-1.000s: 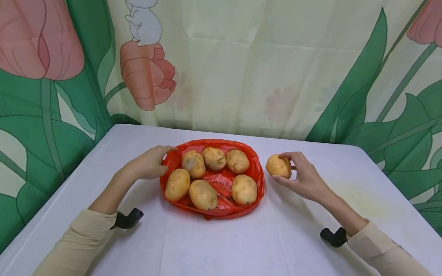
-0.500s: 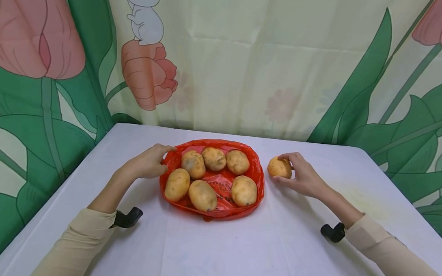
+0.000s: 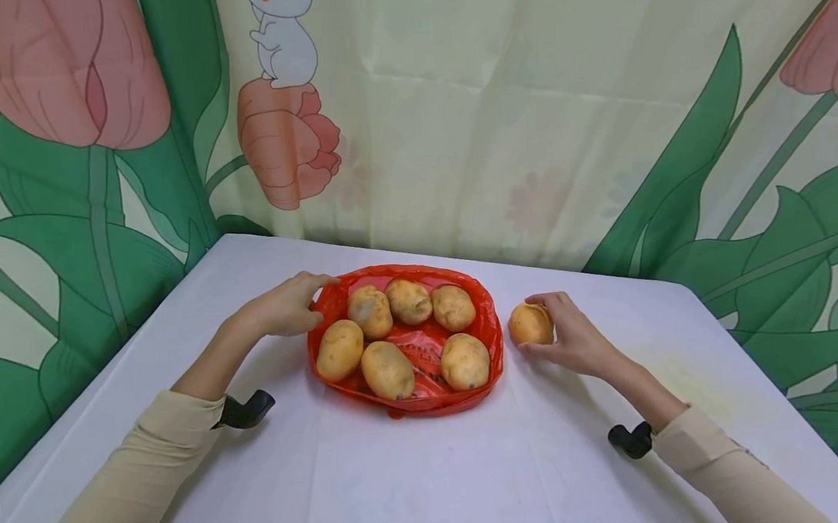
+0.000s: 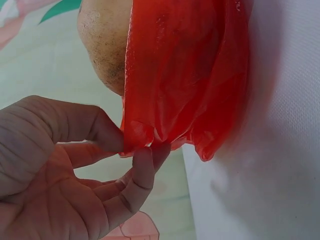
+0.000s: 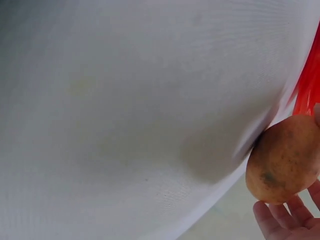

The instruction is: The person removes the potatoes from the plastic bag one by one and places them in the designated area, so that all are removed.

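Note:
Several potatoes (image 3: pixel 388 370) lie in a red plastic bag (image 3: pixel 458 400) whose mouth is spread wide on the table. At the bag's left side, my left hand (image 3: pixel 285 306) pinches its edge between thumb and fingers; the left wrist view shows the thin red film (image 4: pixel 172 75) held there, with a potato (image 4: pixel 104 42) behind it. Just right of the bag, my right hand (image 3: pixel 575 334) holds a single potato (image 3: pixel 528 325) between thumb and fingers. In the right wrist view this potato (image 5: pixel 284 161) is low by the white cloth, its lower end against the fingertips (image 5: pixel 265 212).
A white cloth (image 3: pixel 413 477) covers the table, with a faint yellowish stain (image 3: pixel 679 375) at the right. Behind the table hangs a curtain (image 3: pixel 442 137) printed with tulips and a white rabbit. Black wrist mounts (image 3: pixel 247 410) sit below both hands.
The potato in my right hand has moved slightly down and turned in the fingers. My left hand keeps its place at the bag's edge. The head view has shifted slightly.

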Available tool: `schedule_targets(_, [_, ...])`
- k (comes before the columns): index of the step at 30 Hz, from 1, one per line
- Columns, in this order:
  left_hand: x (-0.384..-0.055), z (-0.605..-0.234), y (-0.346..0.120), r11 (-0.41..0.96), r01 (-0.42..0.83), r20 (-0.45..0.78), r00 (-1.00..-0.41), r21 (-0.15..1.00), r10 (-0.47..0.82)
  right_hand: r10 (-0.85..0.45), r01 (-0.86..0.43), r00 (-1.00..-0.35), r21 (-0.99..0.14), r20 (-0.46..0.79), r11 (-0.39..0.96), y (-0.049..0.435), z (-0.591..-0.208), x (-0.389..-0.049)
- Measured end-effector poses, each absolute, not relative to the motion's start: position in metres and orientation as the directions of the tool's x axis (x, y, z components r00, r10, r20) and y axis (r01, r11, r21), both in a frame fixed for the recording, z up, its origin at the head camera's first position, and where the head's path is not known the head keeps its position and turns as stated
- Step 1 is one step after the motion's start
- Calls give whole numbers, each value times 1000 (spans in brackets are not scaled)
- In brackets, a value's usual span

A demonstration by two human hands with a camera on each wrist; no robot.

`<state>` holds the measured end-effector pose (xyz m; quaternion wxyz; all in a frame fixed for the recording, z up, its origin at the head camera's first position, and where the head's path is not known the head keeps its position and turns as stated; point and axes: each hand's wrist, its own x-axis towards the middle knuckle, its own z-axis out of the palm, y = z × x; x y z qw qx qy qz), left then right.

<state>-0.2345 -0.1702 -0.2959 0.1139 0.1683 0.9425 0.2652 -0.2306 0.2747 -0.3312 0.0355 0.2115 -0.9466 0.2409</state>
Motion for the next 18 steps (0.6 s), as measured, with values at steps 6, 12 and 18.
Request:
schedule_targets(6, [-234,-298,-170,815,269,-138,-911,513,388,-371,-401,-915,-439,156,804,273,-333,-231])
schedule_targets(12, [-236,-300,-171,812,279,-146,-904,513,403,-370,-404,-914,-433,164,806,272,-331,-229])
schedule_targets(18, [-236,-301,-171,801,293,-141,-897,522,420,-352,-412,-911,-423,215,807,266,-326,-223])
